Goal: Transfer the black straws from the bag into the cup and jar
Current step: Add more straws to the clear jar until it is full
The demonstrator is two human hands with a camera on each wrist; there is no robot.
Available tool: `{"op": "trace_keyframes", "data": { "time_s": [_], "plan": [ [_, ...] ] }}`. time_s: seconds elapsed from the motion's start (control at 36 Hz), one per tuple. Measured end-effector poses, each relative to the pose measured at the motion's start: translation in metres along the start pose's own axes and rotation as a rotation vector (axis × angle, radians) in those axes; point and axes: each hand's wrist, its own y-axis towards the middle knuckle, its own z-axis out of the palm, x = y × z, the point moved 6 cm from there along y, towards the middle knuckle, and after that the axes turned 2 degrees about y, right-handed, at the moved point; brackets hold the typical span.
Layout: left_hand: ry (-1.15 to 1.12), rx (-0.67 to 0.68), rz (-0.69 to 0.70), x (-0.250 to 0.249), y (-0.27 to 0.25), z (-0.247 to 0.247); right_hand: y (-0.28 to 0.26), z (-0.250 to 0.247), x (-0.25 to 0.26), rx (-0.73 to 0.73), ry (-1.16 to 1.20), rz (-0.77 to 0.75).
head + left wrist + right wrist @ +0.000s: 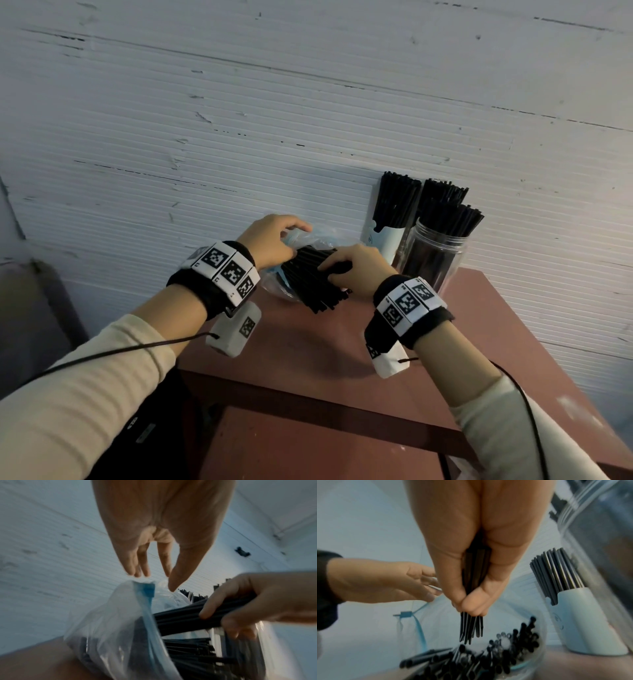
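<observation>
right hand: closed round small bundle of black straws, drawn above bag. left hand: fingers relaxed at bag rim. straws judged light, stiff, slippery; best gripped mid-length.

table: reddish-brown | on it: bag, cup, jar
</observation>
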Motion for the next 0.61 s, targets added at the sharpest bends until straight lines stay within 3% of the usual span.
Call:
{"op": "trace_keyframes", "data": {
  "time_s": [0.14, 0.28, 0.36, 0.44, 0.5, 0.61],
  "plan": [
    [0.094, -0.068, 0.195, -0.029, -0.013, -0.001, -0.031, -0.024, -0.002, 0.009, 0.027, -0.015],
    [0.142, 0.166, 0.397, -0.072, -0.017, 0.037, -0.069, -0.052, 0.006, 0.049, 0.002, -0.032],
    [0.204, 0.274, 0.384, -0.084, -0.01, 0.063, -0.088, -0.065, 0.011, 0.082, 0.025, -0.064],
    [0.262, 0.244, 0.369, -0.095, -0.003, 0.078, -0.102, -0.079, 0.01, 0.081, 0.037, -0.09],
    [0.245, 0.189, 0.355, -0.105, -0.001, 0.08, -0.109, -0.092, 0.007, 0.017, 0.039, -0.126],
    [-0.051, 0.115, 0.238, -0.118, -0.002, 0.083, -0.119, -0.129, 0.005, -0.239, 0.058, -0.179]
  ]
}}
